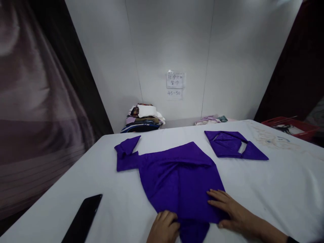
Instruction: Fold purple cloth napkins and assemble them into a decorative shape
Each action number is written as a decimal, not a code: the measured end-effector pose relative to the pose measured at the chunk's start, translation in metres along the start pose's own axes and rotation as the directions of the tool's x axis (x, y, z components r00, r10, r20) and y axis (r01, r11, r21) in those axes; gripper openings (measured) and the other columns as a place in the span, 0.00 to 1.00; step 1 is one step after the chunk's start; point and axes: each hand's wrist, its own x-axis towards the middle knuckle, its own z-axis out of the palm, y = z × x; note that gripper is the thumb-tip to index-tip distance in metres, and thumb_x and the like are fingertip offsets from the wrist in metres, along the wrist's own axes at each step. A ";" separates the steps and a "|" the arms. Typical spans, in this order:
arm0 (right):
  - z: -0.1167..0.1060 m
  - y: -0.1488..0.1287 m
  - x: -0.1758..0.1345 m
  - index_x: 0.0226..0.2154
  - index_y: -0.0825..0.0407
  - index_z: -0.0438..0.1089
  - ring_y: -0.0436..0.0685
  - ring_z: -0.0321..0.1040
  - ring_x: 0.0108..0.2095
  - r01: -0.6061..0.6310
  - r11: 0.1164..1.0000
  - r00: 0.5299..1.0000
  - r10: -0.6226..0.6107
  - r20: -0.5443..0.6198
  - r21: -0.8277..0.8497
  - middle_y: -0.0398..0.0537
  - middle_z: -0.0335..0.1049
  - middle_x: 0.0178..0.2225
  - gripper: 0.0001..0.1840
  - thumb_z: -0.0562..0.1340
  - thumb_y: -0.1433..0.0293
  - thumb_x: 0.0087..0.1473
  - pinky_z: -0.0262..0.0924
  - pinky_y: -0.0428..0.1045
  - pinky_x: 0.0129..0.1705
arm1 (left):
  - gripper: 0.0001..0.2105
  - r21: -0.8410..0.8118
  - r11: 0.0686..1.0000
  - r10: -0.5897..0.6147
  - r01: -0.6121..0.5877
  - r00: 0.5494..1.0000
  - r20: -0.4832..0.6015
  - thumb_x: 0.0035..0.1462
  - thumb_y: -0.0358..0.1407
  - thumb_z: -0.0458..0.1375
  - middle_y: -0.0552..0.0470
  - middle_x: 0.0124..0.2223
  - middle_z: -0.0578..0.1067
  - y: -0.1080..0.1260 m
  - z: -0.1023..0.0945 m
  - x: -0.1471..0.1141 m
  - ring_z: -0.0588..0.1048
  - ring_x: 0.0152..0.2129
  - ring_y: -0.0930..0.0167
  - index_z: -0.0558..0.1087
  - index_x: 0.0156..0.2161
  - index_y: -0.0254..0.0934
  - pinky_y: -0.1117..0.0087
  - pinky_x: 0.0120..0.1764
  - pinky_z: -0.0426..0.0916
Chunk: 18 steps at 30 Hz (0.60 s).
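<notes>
A large purple cloth napkin [194,185] lies partly folded on the white-covered table in front of me, with creases across its upper part. My left hand [163,226] has its fingers curled over the lower left edge of this napkin, gripping the fabric. On the lower right edge, my right hand [231,212] rests with fingers stretched out and spread, pressing the cloth. A smaller folded purple napkin [128,153] lies at the upper left, touching or overlapped by the large one. Apart from them, to the right, is another folded purple napkin [227,145] with an opening showing white.
A black phone [82,219] lies at the left on the white tablecloth [265,189]. Behind the table are a stack of folded clothes [145,118] and more cloth [210,119]. A red basket [306,130] stands at far right. Paper signs [175,84] hang on the wall.
</notes>
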 end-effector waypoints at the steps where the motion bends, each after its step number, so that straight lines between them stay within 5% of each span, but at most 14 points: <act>1: 0.003 0.004 -0.001 0.55 0.40 0.58 0.64 0.47 0.59 0.023 0.999 0.998 -0.024 -0.050 -0.024 0.50 0.53 0.59 0.27 0.58 0.60 0.53 0.42 0.64 0.58 | 0.01 -0.001 1.000 -0.029 0.029 1.000 -0.011 0.52 0.34 0.57 0.56 0.33 0.75 -0.002 -0.002 0.001 0.70 0.29 0.71 0.70 0.31 0.43 0.70 0.30 0.62; 5: 0.001 0.024 -0.004 0.48 0.43 0.67 0.60 0.60 0.53 -0.045 0.998 0.965 0.029 -0.262 -0.053 0.50 0.65 0.51 0.17 0.50 0.66 0.58 0.56 0.58 0.53 | 0.08 0.025 0.975 -0.223 0.223 0.975 0.018 0.51 0.25 0.52 0.55 0.33 0.75 -0.029 -0.033 -0.001 0.71 0.31 0.71 0.70 0.27 0.40 0.68 0.36 0.64; 9: -0.021 0.032 -0.019 0.43 0.46 0.70 0.61 0.67 0.45 -0.178 0.983 0.953 0.159 -0.258 -0.051 0.50 0.70 0.45 0.15 0.52 0.67 0.56 0.61 0.57 0.49 | 0.09 0.063 0.887 -0.458 0.458 0.889 -0.005 0.53 0.29 0.50 0.51 0.39 0.75 -0.061 -0.079 -0.022 0.72 0.37 0.67 0.72 0.29 0.40 0.65 0.38 0.68; 14: -0.040 0.036 -0.031 0.38 0.47 0.72 0.61 0.68 0.41 -0.219 0.970 0.940 0.180 -0.289 -0.108 0.49 0.72 0.40 0.16 0.53 0.72 0.50 0.63 0.56 0.45 | 0.09 -0.223 0.741 -0.638 0.634 0.767 0.059 0.54 0.39 0.51 0.54 0.42 0.74 -0.064 -0.113 -0.039 0.74 0.33 0.71 0.73 0.32 0.44 0.72 0.34 0.71; 18: -0.063 0.040 0.010 0.33 0.49 0.72 0.60 0.70 0.35 -0.233 0.966 0.922 0.184 -0.340 -0.108 0.47 0.74 0.33 0.16 0.53 0.75 0.44 0.64 0.55 0.39 | 0.13 -0.451 0.597 -0.698 0.663 0.707 0.116 0.52 0.44 0.50 0.53 0.35 0.76 -0.078 -0.122 0.003 0.72 0.18 0.74 0.72 0.36 0.41 0.72 0.24 0.69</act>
